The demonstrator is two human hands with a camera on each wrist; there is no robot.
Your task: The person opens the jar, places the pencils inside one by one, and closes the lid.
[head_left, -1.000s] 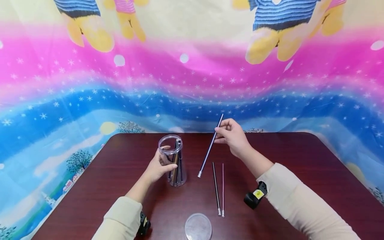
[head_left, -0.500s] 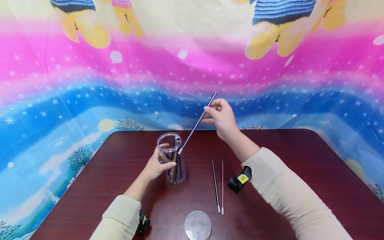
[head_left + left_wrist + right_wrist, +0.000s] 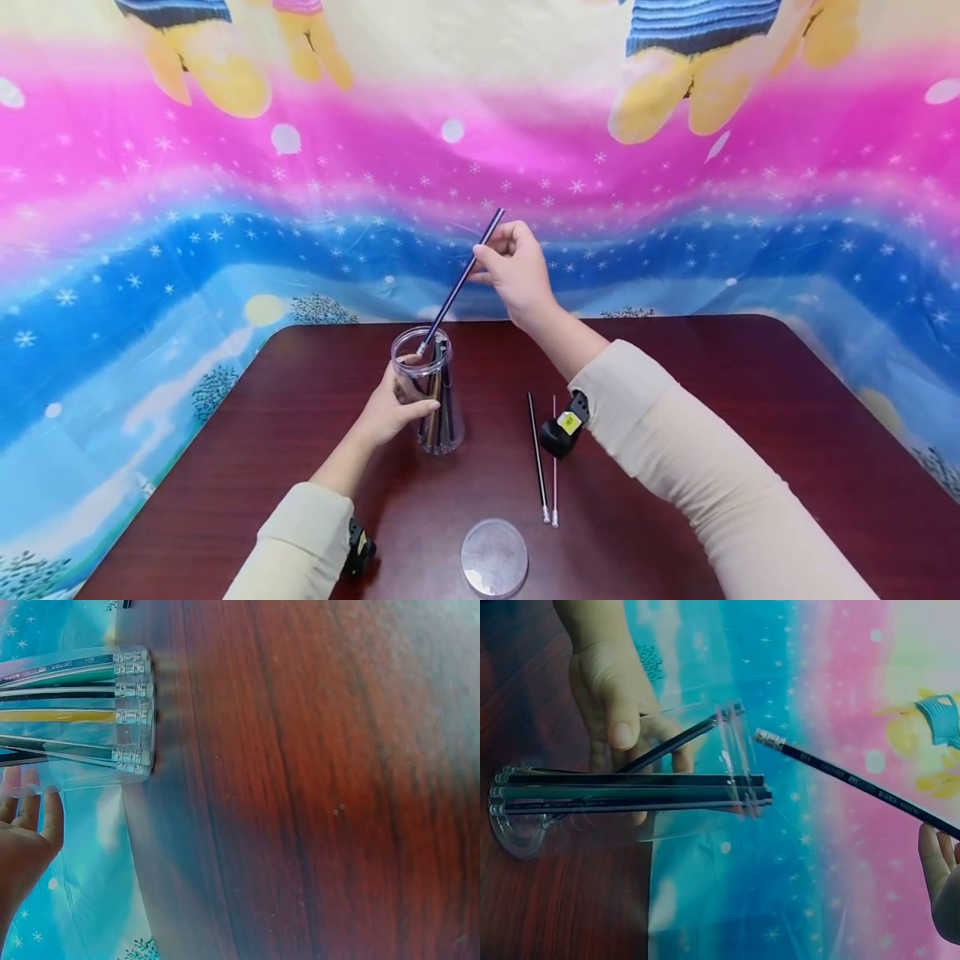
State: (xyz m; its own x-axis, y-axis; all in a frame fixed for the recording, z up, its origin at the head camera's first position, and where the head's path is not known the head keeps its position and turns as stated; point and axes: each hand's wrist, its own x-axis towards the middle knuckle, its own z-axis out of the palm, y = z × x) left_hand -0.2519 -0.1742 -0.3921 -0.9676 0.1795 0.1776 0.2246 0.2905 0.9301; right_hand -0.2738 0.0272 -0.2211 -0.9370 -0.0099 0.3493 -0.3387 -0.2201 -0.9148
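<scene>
Head view: left fingers (image 3: 52, 817) grip a jar (image 3: 458, 423), right fingers (image 3: 486, 256) pinch a pencil (image 3: 457, 288) near the jar's mouth; we see desk (image 3: 675, 383) stretching rightward; left wrist view crops the jar's top.

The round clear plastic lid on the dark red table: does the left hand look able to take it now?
Probably not directly: the left hand is holding the tall clear plastic jar. But nothing covers the round clear plastic lid, so the way looks free if this hand lets go.
</scene>
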